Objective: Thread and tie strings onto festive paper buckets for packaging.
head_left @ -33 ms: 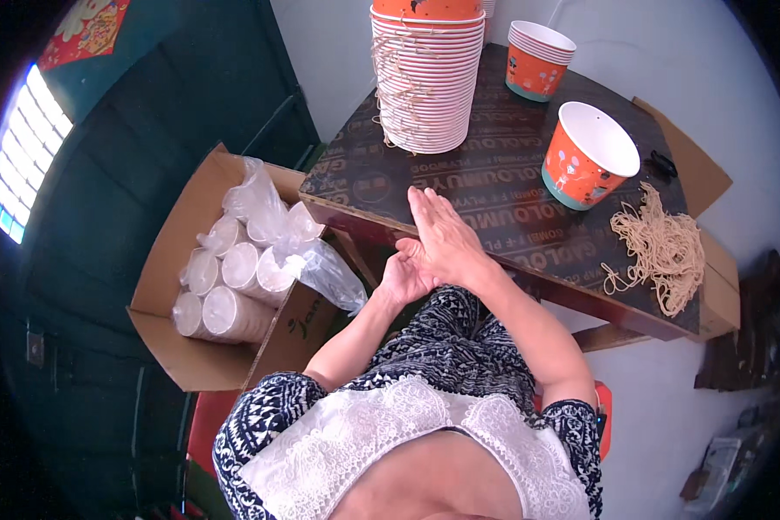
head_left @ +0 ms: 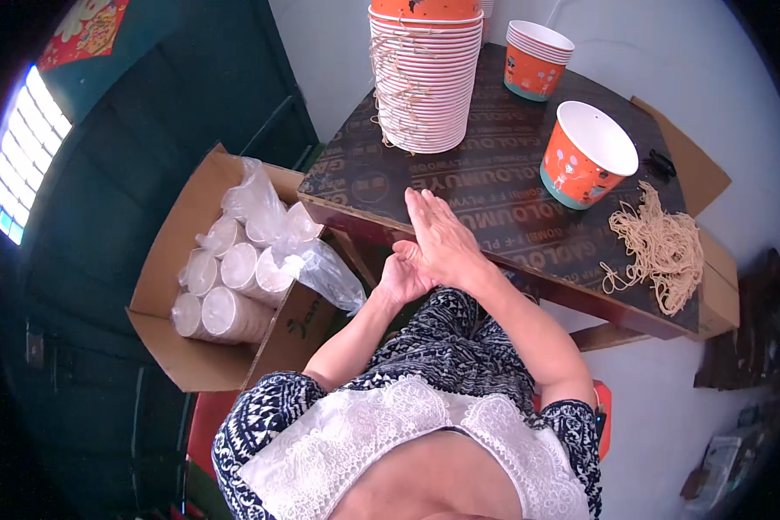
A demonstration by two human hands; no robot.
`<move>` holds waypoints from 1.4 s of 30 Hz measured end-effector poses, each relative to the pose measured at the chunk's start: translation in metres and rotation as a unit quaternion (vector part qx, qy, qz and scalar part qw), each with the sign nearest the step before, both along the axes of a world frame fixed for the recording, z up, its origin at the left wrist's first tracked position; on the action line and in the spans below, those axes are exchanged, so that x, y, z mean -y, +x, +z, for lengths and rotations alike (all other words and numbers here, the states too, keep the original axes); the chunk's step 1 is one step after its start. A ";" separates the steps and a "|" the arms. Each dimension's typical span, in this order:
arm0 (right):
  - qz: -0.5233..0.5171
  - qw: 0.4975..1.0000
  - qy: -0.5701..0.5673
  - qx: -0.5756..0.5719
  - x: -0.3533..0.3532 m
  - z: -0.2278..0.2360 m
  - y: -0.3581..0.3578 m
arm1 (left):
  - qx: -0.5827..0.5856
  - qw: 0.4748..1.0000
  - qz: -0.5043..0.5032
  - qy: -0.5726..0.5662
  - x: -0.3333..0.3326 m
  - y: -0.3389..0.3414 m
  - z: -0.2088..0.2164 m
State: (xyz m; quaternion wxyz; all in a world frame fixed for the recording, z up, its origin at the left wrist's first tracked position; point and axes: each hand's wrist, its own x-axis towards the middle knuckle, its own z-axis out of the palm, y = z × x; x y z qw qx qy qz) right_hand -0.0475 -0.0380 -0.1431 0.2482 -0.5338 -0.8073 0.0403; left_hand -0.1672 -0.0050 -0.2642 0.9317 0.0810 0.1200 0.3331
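Observation:
At the near edge of the dark tabletop (head_left: 381, 195), my two hands are pressed against each other with nothing visible in them. My right hand (head_left: 446, 244) lies across the left, its fingers stretched out flat. My left hand (head_left: 404, 279) is under it, palm and thumb side showing, its fingers largely covered by the right. Beyond them rises a tall stack of paper buckets (head_left: 425, 91) with white rims and loops of string down its left side. A single orange paper bucket (head_left: 572, 165) stands to the right, beside a heap of tan strings (head_left: 663, 251).
A shorter stack of orange buckets (head_left: 533, 74) is farther back. Near the strings lies a small black object (head_left: 661, 162). At left, an open cardboard box (head_left: 169, 277) holds several plastic-wrapped stacks of white cups or buckets (head_left: 234, 314). More cardboard (head_left: 718, 286) is at the table's right.

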 end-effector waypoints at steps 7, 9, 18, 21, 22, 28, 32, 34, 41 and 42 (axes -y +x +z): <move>0.019 0.999 0.038 -0.022 0.011 -0.007 -0.011 | 0.081 0.994 -0.054 -0.056 -0.021 0.003 -0.053; 0.032 0.998 0.038 -0.028 0.014 -0.008 -0.018 | 0.057 0.998 -0.028 -0.014 -0.028 -0.002 -0.085; 0.067 0.994 0.085 -0.020 0.033 -0.013 -0.024 | 0.037 0.997 -0.049 0.039 -0.025 -0.002 -0.070; 0.070 0.993 0.094 -0.020 0.042 -0.015 -0.026 | 0.039 0.996 -0.063 0.044 -0.016 -0.011 -0.063; 0.082 0.992 0.086 -0.029 0.046 -0.016 -0.026 | 0.039 0.996 -0.070 0.045 -0.010 -0.014 -0.061; 0.117 0.983 0.119 -0.082 0.073 -0.009 -0.018 | 0.038 0.994 -0.087 0.047 -0.005 -0.008 -0.043; 0.128 0.972 0.132 -0.146 0.089 -0.004 0.005 | 0.131 0.986 -0.105 -0.002 0.017 -0.025 -0.029; 0.104 0.974 0.101 -0.175 0.100 0.001 0.015 | 0.180 0.971 -0.124 -0.094 0.035 -0.039 -0.007; 0.057 0.959 0.079 -0.265 0.105 -0.005 0.032 | 0.053 0.998 0.016 -0.032 0.049 -0.108 0.054; 0.056 0.958 0.075 -0.272 0.103 -0.006 0.031 | 0.044 0.998 0.054 0.002 0.044 -0.124 0.062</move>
